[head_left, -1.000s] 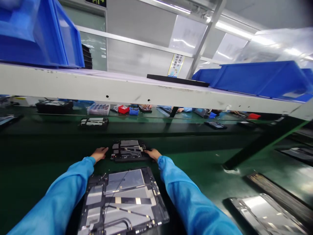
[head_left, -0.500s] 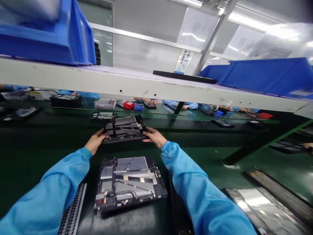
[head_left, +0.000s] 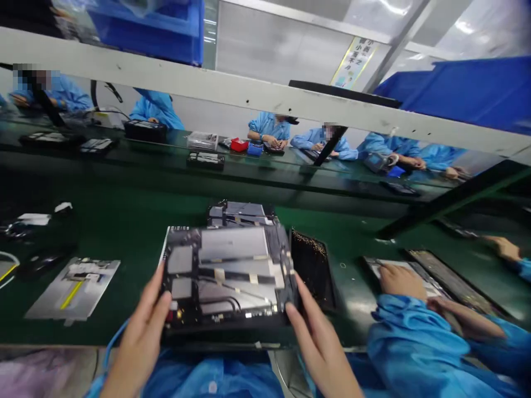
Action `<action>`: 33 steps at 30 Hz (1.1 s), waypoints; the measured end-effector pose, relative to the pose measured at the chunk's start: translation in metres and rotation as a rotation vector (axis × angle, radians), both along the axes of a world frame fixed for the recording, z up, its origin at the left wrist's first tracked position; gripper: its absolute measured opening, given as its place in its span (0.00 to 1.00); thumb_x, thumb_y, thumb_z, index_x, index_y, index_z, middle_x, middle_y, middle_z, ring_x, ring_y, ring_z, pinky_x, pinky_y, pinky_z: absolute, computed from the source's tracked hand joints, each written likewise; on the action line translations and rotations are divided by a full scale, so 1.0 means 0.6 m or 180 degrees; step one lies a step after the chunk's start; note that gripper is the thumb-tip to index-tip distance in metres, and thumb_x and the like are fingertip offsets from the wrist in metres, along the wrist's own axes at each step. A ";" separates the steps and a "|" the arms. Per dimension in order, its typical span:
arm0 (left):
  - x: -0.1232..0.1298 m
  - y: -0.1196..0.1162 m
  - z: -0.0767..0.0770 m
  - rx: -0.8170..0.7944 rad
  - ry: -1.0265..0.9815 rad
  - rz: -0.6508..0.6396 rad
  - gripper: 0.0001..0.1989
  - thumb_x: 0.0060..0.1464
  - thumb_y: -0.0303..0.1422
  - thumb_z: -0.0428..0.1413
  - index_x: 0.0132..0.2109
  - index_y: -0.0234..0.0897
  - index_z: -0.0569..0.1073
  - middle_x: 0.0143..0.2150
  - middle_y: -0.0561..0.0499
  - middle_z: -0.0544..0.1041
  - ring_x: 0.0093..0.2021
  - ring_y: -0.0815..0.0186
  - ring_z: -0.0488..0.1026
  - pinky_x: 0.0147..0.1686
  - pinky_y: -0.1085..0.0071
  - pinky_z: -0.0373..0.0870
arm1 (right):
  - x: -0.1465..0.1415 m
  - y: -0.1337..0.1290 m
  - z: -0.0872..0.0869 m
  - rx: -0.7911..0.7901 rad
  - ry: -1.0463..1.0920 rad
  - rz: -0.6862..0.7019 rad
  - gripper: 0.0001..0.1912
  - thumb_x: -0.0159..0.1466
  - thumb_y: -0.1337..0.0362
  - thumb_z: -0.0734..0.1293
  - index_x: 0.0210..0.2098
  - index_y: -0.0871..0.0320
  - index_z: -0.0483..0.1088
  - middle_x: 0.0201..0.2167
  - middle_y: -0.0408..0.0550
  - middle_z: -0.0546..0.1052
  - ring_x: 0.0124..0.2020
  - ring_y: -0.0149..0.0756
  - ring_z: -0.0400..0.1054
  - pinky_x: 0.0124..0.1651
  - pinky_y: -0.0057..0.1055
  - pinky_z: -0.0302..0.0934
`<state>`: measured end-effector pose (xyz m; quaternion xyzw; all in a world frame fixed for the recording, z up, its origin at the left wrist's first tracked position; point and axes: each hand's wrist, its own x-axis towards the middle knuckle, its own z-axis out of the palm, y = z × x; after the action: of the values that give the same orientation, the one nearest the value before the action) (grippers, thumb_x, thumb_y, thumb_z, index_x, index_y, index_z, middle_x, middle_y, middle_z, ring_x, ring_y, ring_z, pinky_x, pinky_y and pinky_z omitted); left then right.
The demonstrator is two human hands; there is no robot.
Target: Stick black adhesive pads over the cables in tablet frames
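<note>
The held panel (head_left: 230,276) partly hides a second panel (head_left: 244,211); the top edge crops a blue bin (head_left: 182,38).

The table (head_left: 133,221) is showing green; near its front edge, a device (head_left: 232,282) is mixing black with silver, a plate (head_left: 91,294) grey with a yellow stripe (head_left: 72,295).

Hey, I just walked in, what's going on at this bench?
The person wearing the camera holds a flat electronic unit by its two sides, the left hand at one edge and the right hand at the other. A similar unit lies just beyond it on the green bench, partly hidden. To the right, a co-worker's hand is at a silvery panel. People in blue sleeves sit farther back.
</note>
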<state>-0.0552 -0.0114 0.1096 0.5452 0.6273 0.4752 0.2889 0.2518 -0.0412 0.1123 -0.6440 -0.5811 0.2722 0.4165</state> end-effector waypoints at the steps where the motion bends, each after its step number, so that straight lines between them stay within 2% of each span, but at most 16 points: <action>1: 0.002 -0.021 -0.041 -0.0183 0.0051 -0.0075 0.27 0.66 0.48 0.48 0.69 0.50 0.61 0.69 0.54 0.64 0.70 0.57 0.60 0.69 0.56 0.59 | 0.009 -0.024 -0.047 -0.0208 -0.0018 -0.0011 0.30 0.72 0.51 0.59 0.70 0.53 0.57 0.70 0.49 0.61 0.71 0.45 0.55 0.73 0.47 0.51; 3: 0.012 -0.031 -0.114 -0.0400 0.0260 -0.0314 0.28 0.67 0.47 0.45 0.70 0.46 0.60 0.71 0.50 0.62 0.70 0.57 0.60 0.69 0.57 0.60 | 0.025 -0.038 -0.134 -0.0422 -0.0099 0.0036 0.31 0.72 0.49 0.58 0.69 0.57 0.59 0.69 0.53 0.64 0.70 0.47 0.57 0.72 0.48 0.52; 5: 0.020 -0.013 -0.168 -0.0332 0.0742 -0.0486 0.28 0.69 0.45 0.41 0.69 0.38 0.61 0.69 0.42 0.65 0.68 0.54 0.63 0.67 0.52 0.63 | 0.037 -0.025 -0.198 -0.0370 -0.0305 0.0093 0.33 0.71 0.47 0.56 0.67 0.60 0.61 0.65 0.58 0.68 0.67 0.49 0.62 0.69 0.50 0.56; 8: 0.021 0.021 -0.203 -0.0192 0.0993 -0.0603 0.27 0.68 0.42 0.42 0.67 0.35 0.64 0.65 0.38 0.69 0.67 0.50 0.65 0.67 0.45 0.60 | 0.047 0.004 -0.236 -0.0137 -0.0898 0.0196 0.32 0.70 0.46 0.56 0.63 0.60 0.67 0.55 0.60 0.73 0.59 0.52 0.68 0.64 0.53 0.61; 10: 0.014 0.023 -0.205 -0.0102 0.1042 -0.0721 0.29 0.66 0.42 0.48 0.70 0.38 0.60 0.67 0.40 0.66 0.69 0.51 0.62 0.68 0.46 0.58 | 0.053 0.010 -0.237 -0.0051 -0.1289 0.0422 0.32 0.68 0.45 0.61 0.63 0.59 0.66 0.53 0.58 0.72 0.56 0.51 0.69 0.62 0.51 0.63; 13: 0.002 -0.004 -0.202 0.0079 0.1353 -0.1142 0.41 0.59 0.41 0.59 0.73 0.46 0.49 0.74 0.43 0.54 0.72 0.53 0.55 0.68 0.52 0.61 | 0.065 0.003 -0.237 0.0153 -0.1718 0.0713 0.35 0.65 0.46 0.67 0.65 0.57 0.62 0.55 0.58 0.71 0.56 0.52 0.69 0.59 0.49 0.66; 15: 0.000 -0.024 -0.205 0.0180 0.1653 -0.1353 0.44 0.59 0.34 0.61 0.73 0.51 0.45 0.75 0.44 0.51 0.72 0.55 0.56 0.67 0.55 0.64 | 0.072 -0.003 -0.243 0.0341 -0.1971 0.0719 0.34 0.67 0.46 0.64 0.65 0.58 0.61 0.54 0.59 0.71 0.54 0.53 0.70 0.57 0.50 0.68; 17: 0.002 -0.036 -0.206 0.0228 0.1860 -0.1332 0.44 0.59 0.29 0.60 0.73 0.53 0.44 0.75 0.45 0.52 0.71 0.56 0.58 0.66 0.56 0.66 | 0.074 -0.008 -0.244 0.0443 -0.2236 0.0702 0.32 0.69 0.45 0.60 0.64 0.60 0.61 0.53 0.61 0.72 0.51 0.54 0.72 0.54 0.50 0.70; 19: -0.002 -0.034 -0.199 0.0250 0.1958 -0.1315 0.46 0.57 0.31 0.62 0.73 0.50 0.45 0.74 0.42 0.52 0.71 0.54 0.58 0.65 0.55 0.67 | 0.068 -0.010 -0.230 0.0526 -0.2504 0.0645 0.35 0.70 0.42 0.57 0.64 0.63 0.61 0.51 0.65 0.73 0.49 0.56 0.72 0.51 0.51 0.71; 21: -0.020 -0.016 -0.181 0.0287 0.2003 -0.1242 0.42 0.58 0.35 0.62 0.73 0.47 0.49 0.75 0.41 0.50 0.71 0.52 0.57 0.64 0.54 0.67 | 0.046 -0.007 -0.198 0.0603 -0.2653 0.0495 0.37 0.69 0.41 0.57 0.64 0.65 0.60 0.51 0.68 0.72 0.49 0.59 0.71 0.50 0.54 0.70; 23: -0.053 0.018 -0.160 0.0354 0.2066 -0.1049 0.31 0.64 0.35 0.54 0.71 0.44 0.56 0.75 0.43 0.51 0.72 0.54 0.56 0.67 0.54 0.64 | 0.002 0.006 -0.155 0.0676 -0.2477 0.0464 0.33 0.69 0.43 0.59 0.63 0.61 0.61 0.53 0.66 0.72 0.51 0.58 0.70 0.51 0.53 0.68; 24: -0.073 0.039 -0.153 0.0389 0.2124 -0.0933 0.26 0.67 0.33 0.49 0.69 0.43 0.58 0.74 0.44 0.53 0.72 0.56 0.55 0.69 0.53 0.61 | -0.029 0.017 -0.133 0.0694 -0.2247 0.0592 0.27 0.70 0.47 0.61 0.61 0.58 0.63 0.53 0.62 0.73 0.52 0.55 0.70 0.53 0.50 0.68; 26: -0.109 0.085 -0.147 0.0319 0.2335 -0.1055 0.25 0.68 0.30 0.43 0.69 0.41 0.59 0.73 0.46 0.56 0.73 0.58 0.52 0.72 0.51 0.53 | -0.104 0.052 -0.101 0.0755 -0.1643 0.1274 0.12 0.72 0.58 0.61 0.52 0.53 0.68 0.50 0.55 0.74 0.52 0.45 0.70 0.54 0.42 0.68; 27: -0.123 0.105 -0.149 0.0227 0.2436 -0.1219 0.25 0.68 0.30 0.43 0.70 0.41 0.58 0.73 0.47 0.58 0.73 0.58 0.52 0.72 0.50 0.52 | -0.145 0.075 -0.091 0.0742 -0.1442 0.1661 0.09 0.72 0.60 0.62 0.49 0.54 0.68 0.48 0.54 0.75 0.50 0.43 0.70 0.52 0.39 0.68; 29: -0.139 0.134 -0.161 0.0065 0.2555 -0.1488 0.26 0.67 0.29 0.42 0.70 0.42 0.58 0.72 0.49 0.59 0.73 0.60 0.53 0.72 0.50 0.52 | -0.223 0.126 -0.086 0.0648 -0.1483 0.2159 0.06 0.71 0.63 0.63 0.45 0.55 0.70 0.44 0.52 0.75 0.46 0.42 0.70 0.49 0.38 0.68; 33: -0.138 0.146 -0.184 -0.0032 0.2572 -0.1507 0.26 0.68 0.30 0.40 0.70 0.40 0.57 0.73 0.48 0.57 0.73 0.62 0.52 0.72 0.51 0.51 | -0.330 0.210 -0.107 0.0465 -0.2233 0.2288 0.04 0.70 0.67 0.64 0.41 0.58 0.72 0.42 0.52 0.75 0.43 0.42 0.68 0.48 0.38 0.66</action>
<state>-0.1379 0.0764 -0.0010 0.8133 0.5502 0.1428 0.1245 0.0538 0.0850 0.0484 -0.4251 -0.8885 0.1243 0.1202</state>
